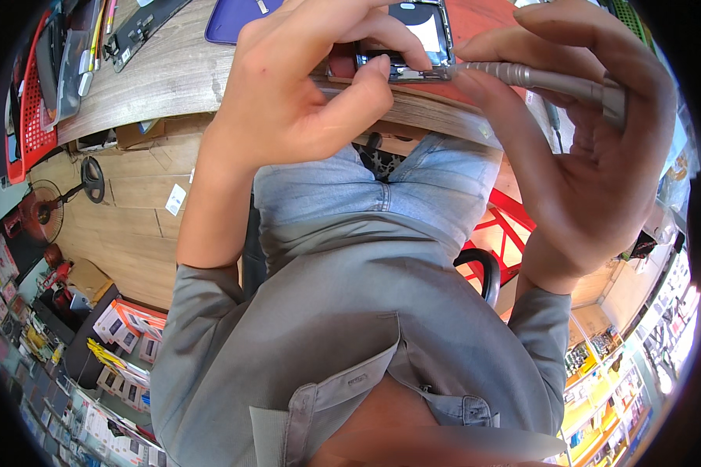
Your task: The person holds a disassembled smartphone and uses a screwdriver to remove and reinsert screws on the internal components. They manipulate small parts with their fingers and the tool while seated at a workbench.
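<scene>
An opened phone (446, 31) with its inner parts bare lies at the table's near edge, partly hidden by my fingers. My left hand (292, 101) bends over its near end. The index fingertip presses on the parts there, and the thumb is bent at the edge beside it. In my right hand (600, 167) is a slim grey screwdriver (514, 74), pinched between thumb and fingers and lying almost level. Its tip meets the phone's near right corner, close to my left index fingertip. Any small screw there cannot be made out.
Under the phone is a red mat (475, 19) on the grey wooden table (171, 86). A purple tray (224, 23) and a dark phone part (136, 35) lie to the left. Farther left stands a red basket (35, 136) of tools. A fan (43, 210) is beyond the table.
</scene>
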